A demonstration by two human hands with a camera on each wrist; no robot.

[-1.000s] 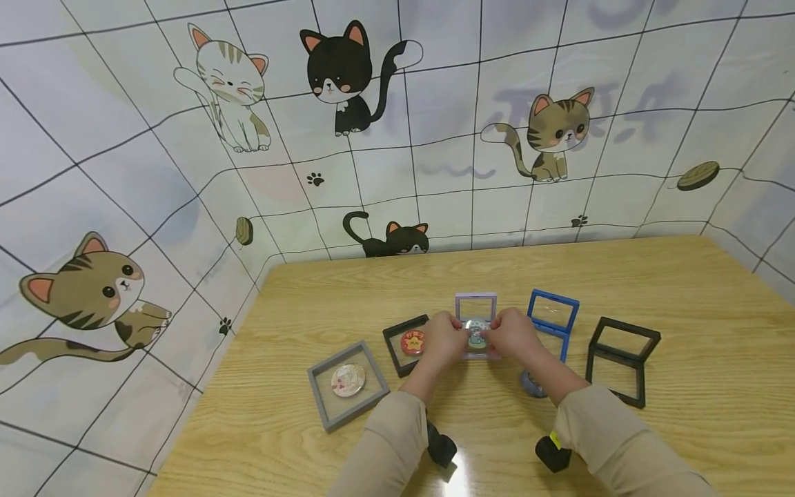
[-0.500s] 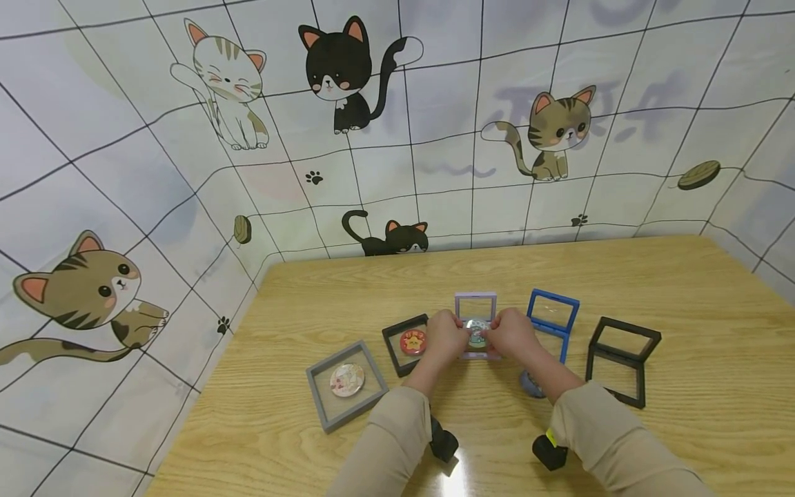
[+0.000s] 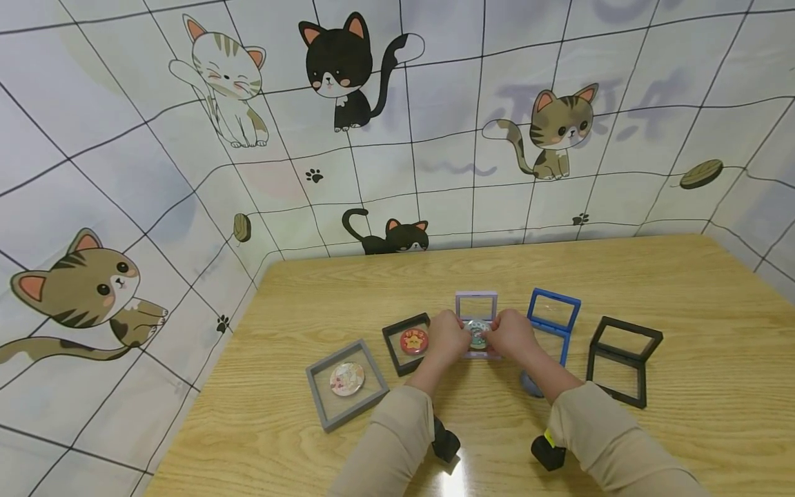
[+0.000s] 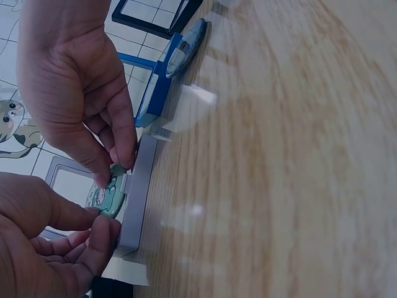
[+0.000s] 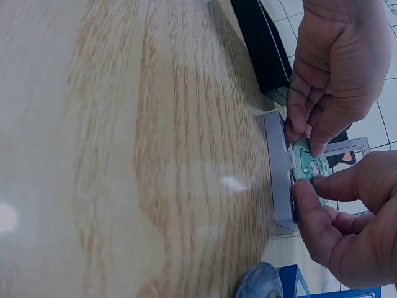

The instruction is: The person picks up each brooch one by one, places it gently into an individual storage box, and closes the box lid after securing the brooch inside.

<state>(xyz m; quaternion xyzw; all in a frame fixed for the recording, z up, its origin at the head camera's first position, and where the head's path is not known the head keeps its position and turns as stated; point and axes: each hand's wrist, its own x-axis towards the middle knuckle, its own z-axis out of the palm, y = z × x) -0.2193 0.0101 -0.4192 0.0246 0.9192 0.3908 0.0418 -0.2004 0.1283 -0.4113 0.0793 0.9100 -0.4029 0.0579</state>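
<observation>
Between my hands is a round button badge (image 3: 477,334) with a green cartoon figure, over the lower half of a small lilac display frame (image 3: 476,295), which stands opened out. My left hand (image 3: 448,338) pinches the badge's left edge between thumb and fingers. My right hand (image 3: 513,333) does the same at the right edge. In the left wrist view the green badge (image 4: 113,194) sits tilted close over the frame's lower half (image 4: 141,192), fingertips right at its rim. The right wrist view shows both thumbs on the face of the badge (image 5: 305,162).
Left of the hands, a black frame (image 3: 395,356) holds a red star badge (image 3: 413,341), and a grey frame (image 3: 317,397) a pale badge (image 3: 347,379). To the right stand an opened blue frame (image 3: 566,339) and an opened black frame (image 3: 642,386). A bluish badge (image 3: 531,384) lies under the right forearm.
Both hands stay at the lilac frame with the badge between them. The view shifts slightly; the frames on the table stay put.
</observation>
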